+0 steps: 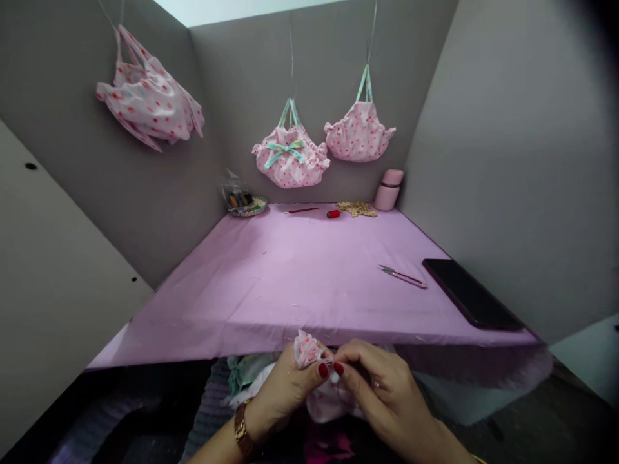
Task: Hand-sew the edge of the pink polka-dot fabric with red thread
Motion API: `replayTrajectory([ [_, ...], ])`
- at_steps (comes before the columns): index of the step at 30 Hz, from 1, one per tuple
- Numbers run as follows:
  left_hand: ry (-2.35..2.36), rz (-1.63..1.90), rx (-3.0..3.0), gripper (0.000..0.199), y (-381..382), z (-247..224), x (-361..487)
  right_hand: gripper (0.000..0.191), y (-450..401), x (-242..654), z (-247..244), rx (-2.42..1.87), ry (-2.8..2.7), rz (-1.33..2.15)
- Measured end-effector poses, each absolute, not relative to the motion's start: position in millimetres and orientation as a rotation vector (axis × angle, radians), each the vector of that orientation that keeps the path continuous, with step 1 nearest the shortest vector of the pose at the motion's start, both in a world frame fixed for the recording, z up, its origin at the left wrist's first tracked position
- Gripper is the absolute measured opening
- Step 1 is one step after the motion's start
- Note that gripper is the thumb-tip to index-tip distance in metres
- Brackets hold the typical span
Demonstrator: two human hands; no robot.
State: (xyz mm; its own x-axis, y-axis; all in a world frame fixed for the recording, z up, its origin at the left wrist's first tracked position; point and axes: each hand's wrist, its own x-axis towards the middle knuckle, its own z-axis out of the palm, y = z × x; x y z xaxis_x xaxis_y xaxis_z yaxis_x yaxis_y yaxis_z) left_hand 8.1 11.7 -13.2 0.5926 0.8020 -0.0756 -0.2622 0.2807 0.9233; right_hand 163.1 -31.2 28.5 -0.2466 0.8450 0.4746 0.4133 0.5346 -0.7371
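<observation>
My left hand (286, 390), with a watch on its wrist, is closed on a pink-and-white dotted fabric piece (306, 348). A gathered, ruffled end of the cloth sticks up above the thumb, and more of it (323, 406) hangs below, between my hands. My right hand (382, 383) pinches thumb and forefinger together right beside the left thumb, at the edge of the gathers. What lies in that pinch is too small to make out; a fine dark thread seems to loop under it. Green and white cloth (249, 374) lies beneath my left hand.
A purple-covered table (290, 270) stands ahead, between grey partitions. On it lie thread snips (402, 276), a dark tablet-like device (471, 293), a red thread spool (333, 214), a red pencil (302, 210) and a pink flask (388, 191). Dotted garments (290, 158) hang above.
</observation>
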Motion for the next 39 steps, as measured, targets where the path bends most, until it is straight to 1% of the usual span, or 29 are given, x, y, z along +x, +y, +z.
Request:
replayTrajectory([
  [8,0.645,0.774,1.07,0.042,11.4,-7.4,8.6,0.013,-31.2,163.9,30.2,-1.037,-1.863,0.585],
  [16,0.652,0.76,1.09,0.036,10.5,-5.5,7.4,0.014,-31.4,164.6,31.1,-1.025,-1.87,0.6],
  [22,0.668,0.754,1.097,0.039,9.9,-4.1,7.5,0.015,-30.2,165.3,33.1,-0.998,-1.886,0.587],
  [25,0.658,0.756,1.097,0.037,10.0,-5.4,7.6,0.015,-30.7,166.0,32.4,-1.003,-1.892,0.595],
  [39,0.597,0.75,0.938,0.035,7.9,-6.9,9.1,0.014,-32.1,170.5,30.6,-0.971,-1.963,0.553],
])
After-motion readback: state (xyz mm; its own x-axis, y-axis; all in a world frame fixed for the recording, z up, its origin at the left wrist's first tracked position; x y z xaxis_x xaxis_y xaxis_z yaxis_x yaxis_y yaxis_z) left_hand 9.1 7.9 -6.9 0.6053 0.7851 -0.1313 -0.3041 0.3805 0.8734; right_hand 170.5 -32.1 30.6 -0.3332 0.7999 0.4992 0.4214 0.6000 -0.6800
